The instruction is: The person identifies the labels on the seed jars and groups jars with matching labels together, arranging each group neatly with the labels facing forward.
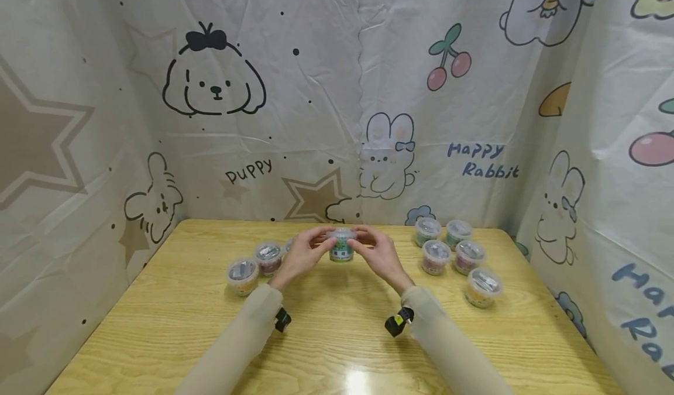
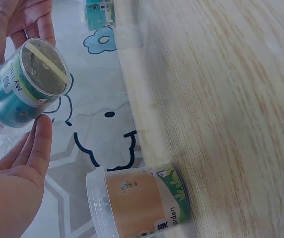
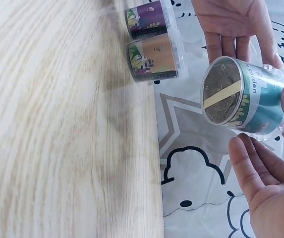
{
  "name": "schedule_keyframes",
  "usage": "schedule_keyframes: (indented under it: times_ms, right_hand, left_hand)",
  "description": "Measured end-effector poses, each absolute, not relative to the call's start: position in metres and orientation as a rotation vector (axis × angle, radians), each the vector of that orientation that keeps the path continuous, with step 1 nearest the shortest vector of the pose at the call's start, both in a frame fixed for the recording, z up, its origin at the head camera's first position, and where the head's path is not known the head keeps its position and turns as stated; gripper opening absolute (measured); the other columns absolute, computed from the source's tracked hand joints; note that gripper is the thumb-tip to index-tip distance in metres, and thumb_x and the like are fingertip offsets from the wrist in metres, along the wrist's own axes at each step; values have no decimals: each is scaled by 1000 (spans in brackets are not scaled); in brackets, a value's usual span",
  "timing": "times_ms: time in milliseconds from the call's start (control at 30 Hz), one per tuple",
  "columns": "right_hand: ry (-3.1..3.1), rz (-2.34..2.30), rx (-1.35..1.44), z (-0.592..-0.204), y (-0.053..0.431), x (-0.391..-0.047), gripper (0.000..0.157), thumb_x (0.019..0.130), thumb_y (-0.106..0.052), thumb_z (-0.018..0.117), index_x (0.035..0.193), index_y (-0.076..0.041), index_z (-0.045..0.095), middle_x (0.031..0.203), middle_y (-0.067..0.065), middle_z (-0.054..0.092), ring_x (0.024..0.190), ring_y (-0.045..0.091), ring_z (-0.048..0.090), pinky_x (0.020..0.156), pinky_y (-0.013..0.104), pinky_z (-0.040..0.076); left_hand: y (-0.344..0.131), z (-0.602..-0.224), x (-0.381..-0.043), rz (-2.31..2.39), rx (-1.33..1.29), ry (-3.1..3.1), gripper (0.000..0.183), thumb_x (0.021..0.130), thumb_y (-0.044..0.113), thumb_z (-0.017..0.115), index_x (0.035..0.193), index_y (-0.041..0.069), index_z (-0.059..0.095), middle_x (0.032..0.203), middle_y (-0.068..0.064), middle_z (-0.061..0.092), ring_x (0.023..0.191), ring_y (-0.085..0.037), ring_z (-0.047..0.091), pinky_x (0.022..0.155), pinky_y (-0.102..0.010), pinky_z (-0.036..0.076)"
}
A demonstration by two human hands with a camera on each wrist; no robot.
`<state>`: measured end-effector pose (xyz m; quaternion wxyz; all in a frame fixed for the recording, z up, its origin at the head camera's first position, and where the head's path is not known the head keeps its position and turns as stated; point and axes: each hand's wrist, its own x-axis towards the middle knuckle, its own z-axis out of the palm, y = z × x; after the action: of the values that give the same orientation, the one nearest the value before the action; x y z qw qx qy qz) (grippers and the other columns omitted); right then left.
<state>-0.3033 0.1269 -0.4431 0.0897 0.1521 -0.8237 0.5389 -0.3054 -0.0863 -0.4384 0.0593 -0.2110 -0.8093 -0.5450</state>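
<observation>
Between both hands, above the wooden table (image 1: pixel 342 336), is a clear lidded plastic cup (image 1: pixel 341 251) with a teal label. Dark soil-like matter and a pale flat stick show through the base of the cup (image 2: pixel 45 69) in the left wrist view. My left hand (image 1: pixel 305 251) holds its left side, thumb in front and fingers towards the lid. On the opposite side my right hand (image 1: pixel 380 256) holds it the same way. The right wrist view also shows the cup (image 3: pixel 251 96) lifted, its base turned partly towards the camera. Some fingertips are hidden behind it.
Left of the hands stand an orange-labelled cup (image 1: pixel 243 278) and a purple-labelled cup (image 1: pixel 269 258); another cup (image 1: pixel 288 244) is mostly hidden by the left hand. Several lidded cups stand at the right, including an orange one (image 1: pixel 482 288). Printed cloth (image 1: pixel 316 120) encloses the table's back and sides.
</observation>
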Motion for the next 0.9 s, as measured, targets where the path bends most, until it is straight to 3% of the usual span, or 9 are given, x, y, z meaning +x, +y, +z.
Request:
schedule_keyframes:
  times_ms: [400,667,900]
  right_hand:
    - [-2413,1711,466,-440,127,-299,36,93,-34,69,125,-18,63,121,10,68,110,28,66,86,40,58]
    - [-2407,1721,466,-436,126,-295,35,94,-32,68,126,-19,63,120,10,68,110,27,66,89,44,56]
    - [-2362,1803,508,-434,124,-292,37,94,-28,67,128,-12,62,121,17,67,111,33,65,90,50,55]
  left_hand:
    - [-86,-434,-302,-1694,-641,-2445,42,98,34,61,133,11,60,125,-8,66,114,-26,64,97,-46,52]
    - [-86,-429,-297,-1704,-618,-2452,41,97,39,62,131,16,62,122,-8,68,111,-25,65,94,-46,53]
    - [-88,-428,-297,-1726,-602,-2469,43,96,41,63,131,16,62,118,-7,69,106,-24,67,88,-42,54]
